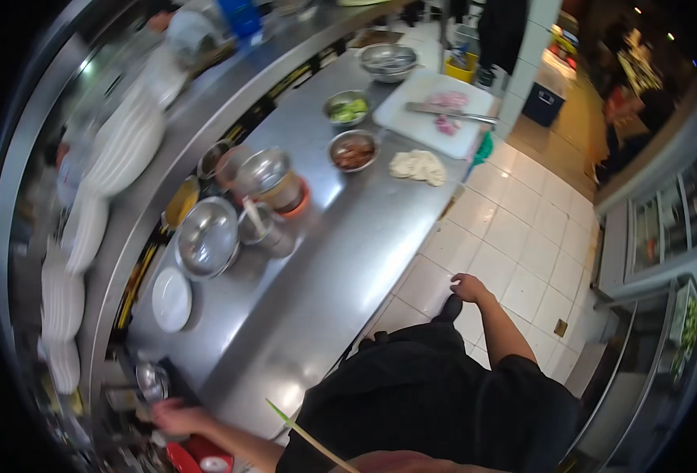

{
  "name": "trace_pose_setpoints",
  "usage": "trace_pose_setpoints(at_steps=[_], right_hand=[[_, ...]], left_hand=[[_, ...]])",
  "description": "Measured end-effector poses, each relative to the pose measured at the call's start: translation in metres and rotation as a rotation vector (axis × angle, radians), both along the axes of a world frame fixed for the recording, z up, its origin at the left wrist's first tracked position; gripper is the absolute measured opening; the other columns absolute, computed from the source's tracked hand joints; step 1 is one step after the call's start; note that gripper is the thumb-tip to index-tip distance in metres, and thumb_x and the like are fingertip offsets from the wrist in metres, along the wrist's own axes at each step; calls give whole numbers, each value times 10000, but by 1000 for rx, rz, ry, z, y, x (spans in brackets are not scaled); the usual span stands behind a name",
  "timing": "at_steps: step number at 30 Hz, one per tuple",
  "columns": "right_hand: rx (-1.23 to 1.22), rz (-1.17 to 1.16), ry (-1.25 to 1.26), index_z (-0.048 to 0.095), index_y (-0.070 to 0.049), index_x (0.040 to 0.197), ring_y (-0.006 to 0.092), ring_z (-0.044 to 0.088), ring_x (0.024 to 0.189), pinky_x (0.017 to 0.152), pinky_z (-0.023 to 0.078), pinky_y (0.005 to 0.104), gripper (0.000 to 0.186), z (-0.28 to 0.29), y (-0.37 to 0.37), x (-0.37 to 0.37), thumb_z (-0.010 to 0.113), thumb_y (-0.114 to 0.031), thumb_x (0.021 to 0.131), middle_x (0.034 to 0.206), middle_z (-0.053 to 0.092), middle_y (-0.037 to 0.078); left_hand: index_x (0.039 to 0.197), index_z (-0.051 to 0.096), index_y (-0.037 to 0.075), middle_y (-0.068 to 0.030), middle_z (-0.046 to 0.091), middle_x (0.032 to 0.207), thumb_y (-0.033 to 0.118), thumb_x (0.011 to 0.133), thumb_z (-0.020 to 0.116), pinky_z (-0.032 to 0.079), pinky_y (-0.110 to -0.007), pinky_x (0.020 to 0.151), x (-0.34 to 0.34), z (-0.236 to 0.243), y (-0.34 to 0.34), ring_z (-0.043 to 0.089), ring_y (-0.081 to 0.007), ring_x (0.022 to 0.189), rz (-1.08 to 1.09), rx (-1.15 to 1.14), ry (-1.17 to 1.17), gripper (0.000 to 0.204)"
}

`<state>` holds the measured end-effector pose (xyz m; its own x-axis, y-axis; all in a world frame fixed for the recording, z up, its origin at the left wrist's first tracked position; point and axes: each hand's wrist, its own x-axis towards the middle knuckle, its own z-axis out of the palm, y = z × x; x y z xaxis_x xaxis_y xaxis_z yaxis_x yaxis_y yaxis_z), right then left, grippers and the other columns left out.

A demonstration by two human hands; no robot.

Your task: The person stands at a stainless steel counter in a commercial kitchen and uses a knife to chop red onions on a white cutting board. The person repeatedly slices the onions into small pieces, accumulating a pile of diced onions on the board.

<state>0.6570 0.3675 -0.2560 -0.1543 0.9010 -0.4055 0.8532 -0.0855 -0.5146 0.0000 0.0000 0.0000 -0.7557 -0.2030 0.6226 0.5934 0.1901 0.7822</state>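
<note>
My left hand (173,416) is stretched out at the lower left, past the near end of a steel counter (317,284). It is blurred, so its grip is unclear. Just beyond its fingers sits a small shiny metal bowl (152,381). Below the wrist lies a red object with a white round part (206,456). My right hand (467,287) hangs over the tiled floor, away from the counter, loosely curled with a gap between thumb and fingers and nothing visible in it. A thin pale stick with a green tip (303,430) crosses in front of my dark clothing.
Along the counter stand a white plate (173,299), a large metal bowl (207,238), bowls of green pieces (348,109) and brown pieces (353,151), and a folded cloth (416,167). A knife (452,113) rests on a white cutting board (411,120). Stacked plates (128,142) line the shelf.
</note>
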Motion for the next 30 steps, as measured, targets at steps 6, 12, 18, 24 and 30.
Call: trace_pose_setpoints(at_steps=[6,12,18,24,30], right_hand=[[-113,79,92,666,-91,1252,339,699,1013,907,544,433,438,21,8,89,673,-341,893,1047,736,188],[4,-179,114,656,-89,1256,310,707,957,855,552,412,406,66,46,201,676,-307,914,1017,739,158],[-12,-229,281,639,-71,1269,295,720,938,844,559,395,397,82,94,230,679,-259,923,1002,750,149],[42,-75,465,639,-59,1258,269,718,883,803,564,387,358,101,191,218,666,-218,938,970,743,137],[126,87,361,650,-47,1232,292,706,903,830,555,388,337,148,326,204,660,-193,929,963,733,130]], left_hand=[[1131,692,64,-63,682,929,181,906,702,528,-327,738,361,-95,280,642,-174,808,-1513,-978,-40,254],[1125,704,37,-102,708,961,143,885,684,541,-328,760,462,-46,432,660,-194,810,-1718,-1094,100,263],[1062,701,7,-152,705,928,123,877,668,548,-356,738,500,-50,521,685,-261,805,-1605,-894,-92,220],[1021,706,-1,-149,710,921,110,897,654,551,-345,743,519,-85,620,687,-248,793,-1566,-748,-104,175],[991,698,-19,-110,703,854,41,918,632,552,-307,715,540,-85,735,692,-172,755,-1533,-522,-186,115]])
